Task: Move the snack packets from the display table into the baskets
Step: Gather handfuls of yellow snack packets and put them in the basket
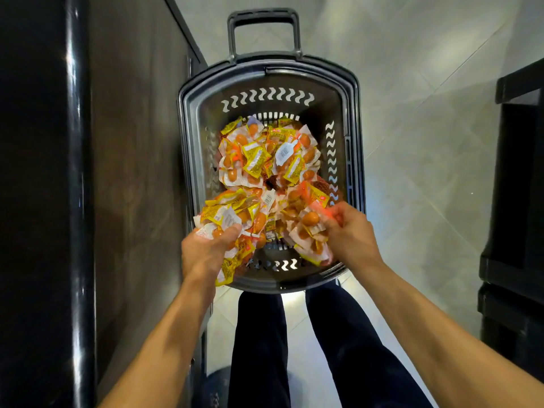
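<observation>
Left hand [203, 251] and right hand [350, 231], fingers curled round a loose bundle of snack packets [265, 216] over the basket's [354, 128] near end; risk: packets drooping past the near-left rim may drop onto the floor [412, 142] on release.

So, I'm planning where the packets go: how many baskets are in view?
1: the basket stands on the floor ahead of the person's legs, partly filled with snack packets. The dark stacked shapes at the right edge may be more; I cannot tell.
</observation>
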